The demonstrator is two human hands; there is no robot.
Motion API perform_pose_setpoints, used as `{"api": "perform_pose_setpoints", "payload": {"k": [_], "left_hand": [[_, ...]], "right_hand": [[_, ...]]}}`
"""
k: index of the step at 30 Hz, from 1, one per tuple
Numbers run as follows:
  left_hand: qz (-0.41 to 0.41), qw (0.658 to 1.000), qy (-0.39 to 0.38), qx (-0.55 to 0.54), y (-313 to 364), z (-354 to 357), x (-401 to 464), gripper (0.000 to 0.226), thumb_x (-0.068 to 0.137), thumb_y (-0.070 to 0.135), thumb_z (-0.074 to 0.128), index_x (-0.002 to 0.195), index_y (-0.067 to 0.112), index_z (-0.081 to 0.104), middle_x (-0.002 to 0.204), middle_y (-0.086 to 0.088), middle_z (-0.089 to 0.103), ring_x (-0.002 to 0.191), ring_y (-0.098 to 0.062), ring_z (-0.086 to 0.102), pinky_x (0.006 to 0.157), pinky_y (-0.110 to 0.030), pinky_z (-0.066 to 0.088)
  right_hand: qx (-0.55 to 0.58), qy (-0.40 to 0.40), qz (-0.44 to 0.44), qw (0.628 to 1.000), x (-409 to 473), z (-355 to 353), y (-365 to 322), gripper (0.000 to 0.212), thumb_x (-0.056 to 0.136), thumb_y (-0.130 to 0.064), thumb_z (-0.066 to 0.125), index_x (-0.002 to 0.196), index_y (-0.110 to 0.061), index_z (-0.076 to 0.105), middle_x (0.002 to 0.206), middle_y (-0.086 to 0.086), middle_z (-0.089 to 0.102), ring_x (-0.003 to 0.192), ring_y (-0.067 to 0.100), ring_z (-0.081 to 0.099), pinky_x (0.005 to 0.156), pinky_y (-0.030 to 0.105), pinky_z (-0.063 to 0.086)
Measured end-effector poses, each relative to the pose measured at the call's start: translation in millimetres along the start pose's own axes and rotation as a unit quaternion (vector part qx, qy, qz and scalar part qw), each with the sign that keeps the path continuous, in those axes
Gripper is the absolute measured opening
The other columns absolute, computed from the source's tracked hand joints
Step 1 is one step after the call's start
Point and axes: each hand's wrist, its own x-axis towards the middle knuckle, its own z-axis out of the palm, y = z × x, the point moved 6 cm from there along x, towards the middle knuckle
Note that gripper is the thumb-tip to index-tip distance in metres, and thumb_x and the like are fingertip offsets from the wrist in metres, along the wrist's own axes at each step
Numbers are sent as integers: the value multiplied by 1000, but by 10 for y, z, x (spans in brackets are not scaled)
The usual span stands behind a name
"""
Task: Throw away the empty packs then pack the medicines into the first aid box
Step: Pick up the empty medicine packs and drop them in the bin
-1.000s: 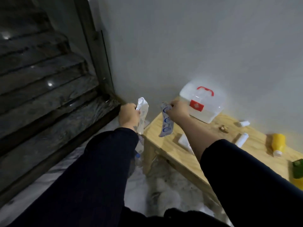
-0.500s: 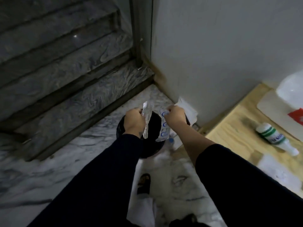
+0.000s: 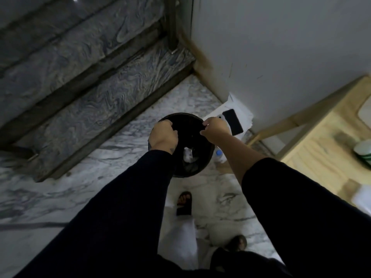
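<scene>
A black round bin stands on the marble floor beneath both my hands. A crumpled white empty pack lies inside it. My left hand hovers over the bin's left rim with fingers curled and no pack visible in it. My right hand is over the right rim, fingertips pinched together, also without a pack. A white bottle with green stripes lies on the wooden table at the right. The corner of the white first aid box shows at the right edge.
A black phone rests on white paper against the wall behind the bin. A small blue-capped bottle stands by the table leg. Marble stairs rise at the left. My sandalled foot is just below the bin.
Both hands held packs a moment ago; the packs have left my hands and one lies in the bin. The view has tilted down and closer over the bin.
</scene>
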Motion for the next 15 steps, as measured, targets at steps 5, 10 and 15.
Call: {"api": "perform_pose_setpoints", "payload": {"k": [5,10,15], "left_hand": [[88,992,-2,89,418,-320,-132,37,94,30,58,128,15,57,130,-8,60,118,-29,58,87,-37,48],[209,965,10,159,1159,-686,-399,44,93,36,59,133,20,53,137,-5,54,124,-27,54,92,-36,46],[331,926,40,175,2080,-852,-813,45,90,35,64,131,19,55,135,-7,56,121,-30,55,95,-43,49]], "right_hand": [[23,48,-14,998,-235,-380,-8,39,90,-20,64,125,-6,57,127,17,60,115,33,58,100,44,49],[-5,109,-10,994,-660,-958,151,42,91,-27,60,131,-17,52,133,9,56,121,29,55,98,40,49],[-7,214,15,977,-1208,-1628,607,41,91,-25,60,131,-20,54,134,7,57,123,27,54,98,38,49]]}}
